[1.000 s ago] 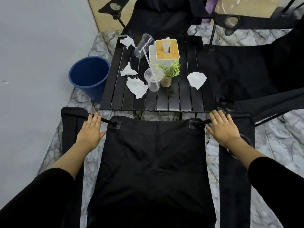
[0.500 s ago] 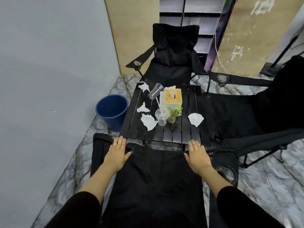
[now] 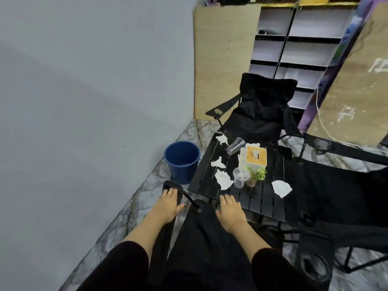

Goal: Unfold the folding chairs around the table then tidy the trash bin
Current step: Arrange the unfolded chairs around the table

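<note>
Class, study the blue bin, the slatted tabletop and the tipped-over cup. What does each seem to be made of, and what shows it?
The blue bin looks plastic: smooth, even-coloured wall. The slatted tabletop is black with a slight sheen, perhaps coated metal or painted wood; unclear which. The tipped-over cup seems thin clear plastic: the slats show through it.

A tissue box (image 3: 256, 156) stands just beside a small potted plant (image 3: 256, 177); white shelves (image 3: 294, 49) line the back.
</note>
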